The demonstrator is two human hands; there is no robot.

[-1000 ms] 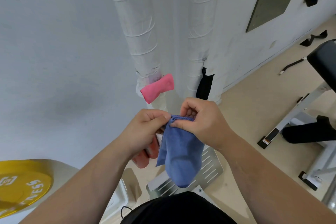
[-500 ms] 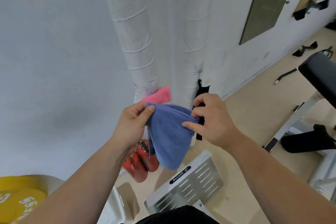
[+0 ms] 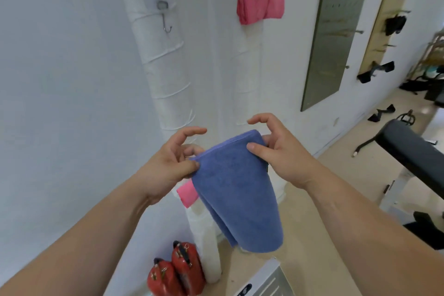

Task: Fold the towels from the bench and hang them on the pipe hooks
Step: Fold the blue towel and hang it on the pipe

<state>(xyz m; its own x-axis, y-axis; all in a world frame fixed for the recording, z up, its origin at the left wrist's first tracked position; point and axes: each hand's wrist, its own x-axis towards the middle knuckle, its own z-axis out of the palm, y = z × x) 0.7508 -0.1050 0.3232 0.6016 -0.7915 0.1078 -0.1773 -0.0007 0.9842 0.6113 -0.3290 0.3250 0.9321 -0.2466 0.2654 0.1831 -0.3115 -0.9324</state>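
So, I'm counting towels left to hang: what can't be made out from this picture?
Head view:
- Lower pink towel: mostly hidden behind the blue towel and left hand; its hook unseen.
- Upper pink towel: covers whatever holds it.
- Bench: cut off by the right edge, so any remaining towels are out of sight.
- Wall rack items: blurred.

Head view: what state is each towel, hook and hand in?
blue towel: folded, hanging from both hands.
upper pink towel: folded, hung on the right pipe.
lower pink towel: partly hidden behind the blue towel.
hook: bare, on the left pipe.
left hand: pinches the blue towel.
right hand: pinches the blue towel.
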